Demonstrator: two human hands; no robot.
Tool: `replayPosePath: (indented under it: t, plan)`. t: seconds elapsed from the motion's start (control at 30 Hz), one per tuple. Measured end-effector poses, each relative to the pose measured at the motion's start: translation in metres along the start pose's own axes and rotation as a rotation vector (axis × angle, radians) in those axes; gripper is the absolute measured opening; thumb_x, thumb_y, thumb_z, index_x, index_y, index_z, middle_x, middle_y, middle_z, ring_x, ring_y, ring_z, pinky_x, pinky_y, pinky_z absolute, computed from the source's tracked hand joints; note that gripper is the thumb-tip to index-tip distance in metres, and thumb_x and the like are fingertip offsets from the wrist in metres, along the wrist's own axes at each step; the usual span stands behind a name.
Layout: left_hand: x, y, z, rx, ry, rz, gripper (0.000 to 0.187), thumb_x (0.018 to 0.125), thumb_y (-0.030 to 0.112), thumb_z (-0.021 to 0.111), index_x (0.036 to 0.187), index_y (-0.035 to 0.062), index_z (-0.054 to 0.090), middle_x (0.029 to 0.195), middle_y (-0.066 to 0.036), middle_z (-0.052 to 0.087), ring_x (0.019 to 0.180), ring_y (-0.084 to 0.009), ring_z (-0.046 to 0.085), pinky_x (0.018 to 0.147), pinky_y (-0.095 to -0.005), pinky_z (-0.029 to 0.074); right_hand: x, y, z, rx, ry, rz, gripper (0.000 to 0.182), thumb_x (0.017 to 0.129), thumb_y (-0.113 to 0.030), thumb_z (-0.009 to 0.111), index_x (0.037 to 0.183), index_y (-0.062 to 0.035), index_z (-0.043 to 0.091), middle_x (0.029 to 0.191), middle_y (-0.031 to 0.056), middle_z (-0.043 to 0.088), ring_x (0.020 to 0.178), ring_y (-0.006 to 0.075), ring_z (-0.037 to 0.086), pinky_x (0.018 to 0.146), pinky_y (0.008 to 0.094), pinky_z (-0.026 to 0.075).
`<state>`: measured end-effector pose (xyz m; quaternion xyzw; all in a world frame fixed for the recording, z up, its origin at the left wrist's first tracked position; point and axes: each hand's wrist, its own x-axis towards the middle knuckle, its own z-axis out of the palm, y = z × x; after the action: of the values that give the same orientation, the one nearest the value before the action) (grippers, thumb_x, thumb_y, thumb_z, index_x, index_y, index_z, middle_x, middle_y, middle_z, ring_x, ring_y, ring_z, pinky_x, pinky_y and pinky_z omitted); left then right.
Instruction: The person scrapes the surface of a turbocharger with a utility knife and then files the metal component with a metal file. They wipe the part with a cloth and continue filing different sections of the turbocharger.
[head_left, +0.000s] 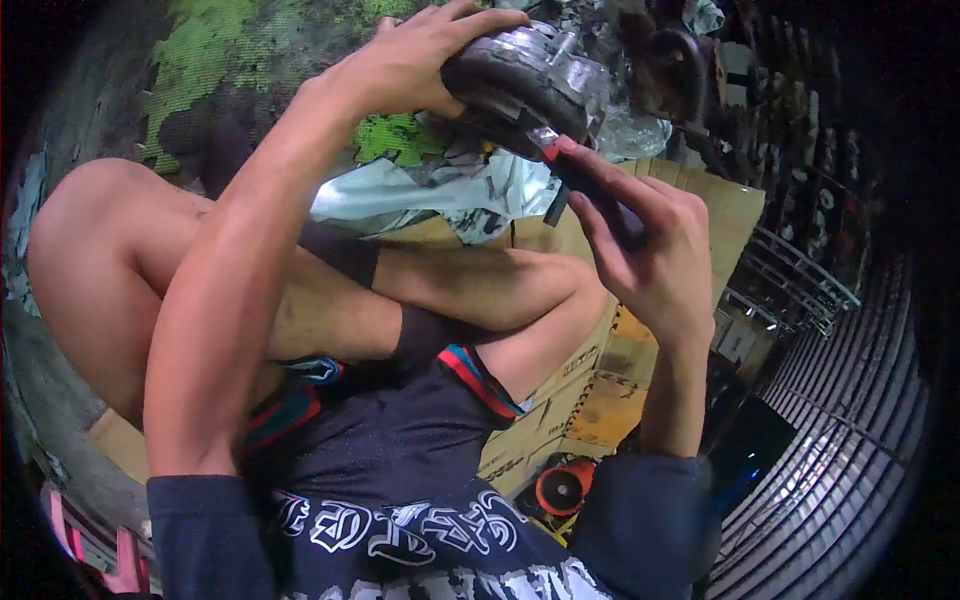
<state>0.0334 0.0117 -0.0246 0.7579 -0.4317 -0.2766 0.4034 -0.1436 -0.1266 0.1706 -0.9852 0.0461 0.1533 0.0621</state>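
Note:
My left hand [430,60] is wrapped over the near-left side of a round metal machine part [535,85] with a dark rim and a cast silvery face, tilted above the floor. In my right hand [650,225] is a black-and-red handled tool [600,180], fingers closed around the handle. The tool's shiny metal tip [541,136] meets the lower edge of the round part; its exact kind I cannot make out. A short black bar-like piece [556,207] juts out below the tool, close to my right thumb.
Crumpled whitish plastic sheeting [430,190] and cardboard [735,200] lie beneath and beside my crossed legs. Green matting [210,60] covers the floor at left. An orange round object [563,488] sits near my right elbow. A metal rack [800,280] and shutter [840,420] stand at right.

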Motion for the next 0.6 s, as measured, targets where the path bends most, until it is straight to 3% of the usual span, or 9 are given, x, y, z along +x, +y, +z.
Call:
replayPosePath:
  t: [0.13,0.27,0.33,0.37,0.4,0.5,0.6]
  plan:
    - [-0.012,0.004,-0.001,-0.008,0.078,0.098,0.113,0.072,0.024,0.094,0.166,0.0332,0.032,0.153,-0.013,0.046,0.147,-0.0402,0.043,0.115,-0.0642,0.035,-0.006,0.018,0.006,0.018,0.012,-0.041,0.044,0.089,-0.006,0.081,0.132,-0.0089,0.076,0.100,0.0194,0.077,0.076,0.0286,0.073,0.072,0.0349,0.056]
    - [-0.002,0.000,-0.002,-0.017,0.033,0.049,0.112,0.072,0.026,0.095,0.166,0.0319,0.034,0.152,-0.013,0.047,0.145,-0.0394,0.045,0.114,-0.0623,0.037,-0.020,0.034,0.006,-0.018,-0.048,0.000,0.048,0.088,-0.003,0.082,0.135,-0.0087,0.074,0.108,0.0182,0.078,0.082,0.0287,0.075,0.077,0.0350,0.058]
    - [0.000,-0.004,0.004,-0.019,0.046,0.043,0.111,0.072,0.029,0.095,0.165,0.0301,0.035,0.150,-0.013,0.048,0.144,-0.0390,0.047,0.114,-0.0624,0.037,-0.034,0.051,0.013,0.085,0.258,-0.102,0.059,0.086,-0.004,0.083,0.142,-0.0142,0.069,0.097,0.0148,0.076,0.086,0.0311,0.076,0.078,0.0400,0.060]
    - [0.001,-0.005,0.004,-0.020,0.044,0.044,0.111,0.072,0.029,0.095,0.165,0.0301,0.035,0.150,-0.013,0.048,0.144,-0.0390,0.047,0.114,-0.0624,0.037,-0.044,0.054,0.011,0.076,0.249,-0.040,0.062,0.084,0.002,0.083,0.143,-0.0100,0.068,0.107,0.0144,0.076,0.096,0.0313,0.077,0.085,0.0390,0.062]
    - [0.002,-0.006,0.005,-0.008,0.052,0.035,0.110,0.072,0.030,0.095,0.165,0.0296,0.035,0.149,-0.013,0.048,0.144,-0.0389,0.047,0.114,-0.0623,0.037,-0.050,0.053,0.012,0.076,0.249,-0.034,0.062,0.084,0.002,0.083,0.143,-0.0100,0.068,0.107,0.0144,0.076,0.096,0.0313,0.077,0.085,0.0390,0.062]
    - [0.004,-0.005,0.007,0.001,0.058,0.038,0.110,0.073,0.031,0.096,0.165,0.0290,0.035,0.149,-0.013,0.048,0.144,-0.0387,0.046,0.114,-0.0622,0.036,-0.063,0.053,0.019,0.062,0.256,0.049,0.063,0.085,0.008,0.077,0.145,-0.0087,0.067,0.119,0.0156,0.073,0.104,0.0287,0.073,0.092,0.0372,0.059]
    - [0.004,-0.008,0.010,0.010,0.084,0.065,0.111,0.073,0.031,0.097,0.165,0.0286,0.035,0.151,-0.013,0.046,0.145,-0.0387,0.045,0.115,-0.0623,0.036,-0.069,0.044,0.035,0.038,0.146,0.091,0.066,0.091,0.010,0.069,0.152,-0.0154,0.062,0.125,0.0173,0.068,0.109,0.0307,0.069,0.094,0.0379,0.056]
